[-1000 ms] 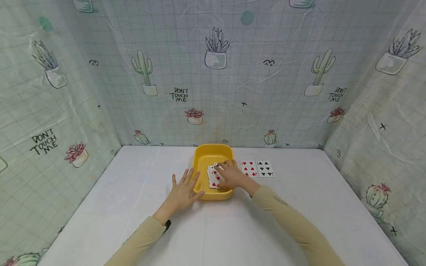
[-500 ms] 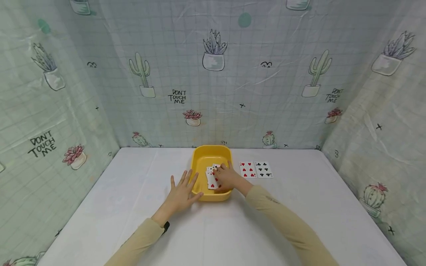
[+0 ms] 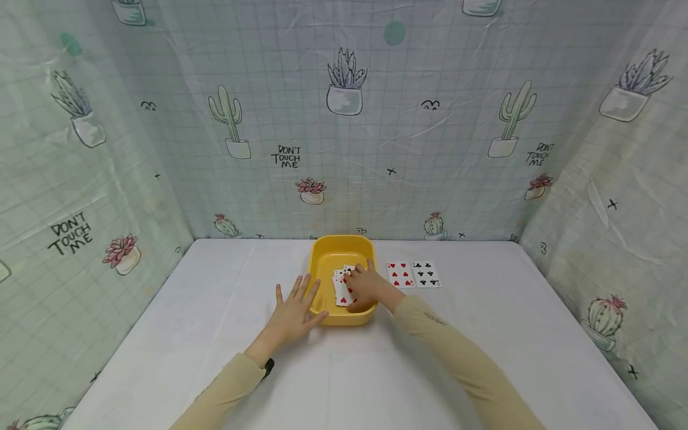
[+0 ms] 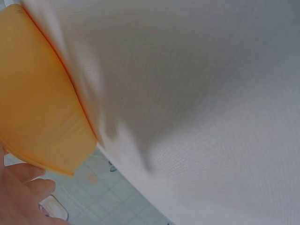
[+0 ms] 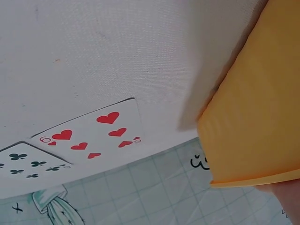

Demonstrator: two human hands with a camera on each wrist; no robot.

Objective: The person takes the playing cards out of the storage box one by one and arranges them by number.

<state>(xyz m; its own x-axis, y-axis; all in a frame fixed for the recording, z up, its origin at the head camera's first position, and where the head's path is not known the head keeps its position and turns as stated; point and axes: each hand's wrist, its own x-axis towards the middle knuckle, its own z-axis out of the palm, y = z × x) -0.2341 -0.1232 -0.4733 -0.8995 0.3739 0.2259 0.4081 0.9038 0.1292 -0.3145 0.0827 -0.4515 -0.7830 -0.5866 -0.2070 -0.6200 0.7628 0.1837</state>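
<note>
- Here are the playing cards (image 3: 341,294), piled inside the yellow tray (image 3: 327,260), a heart card's long axis running away from the person.
- Right hand (image 3: 364,288) nearer, fingers bent over the pile's right side; pinching or just touching, can't tell!
- Left hand (image 3: 289,316), left of the pile: fingers splayed at the rim, gripping nothing.

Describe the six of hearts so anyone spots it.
Find the yellow tray on the white table. Right of it in the head view lies the six of hearts, face up. Its red suit and place nearer the tray set it apart from the black six of clubs beside it.
</note>
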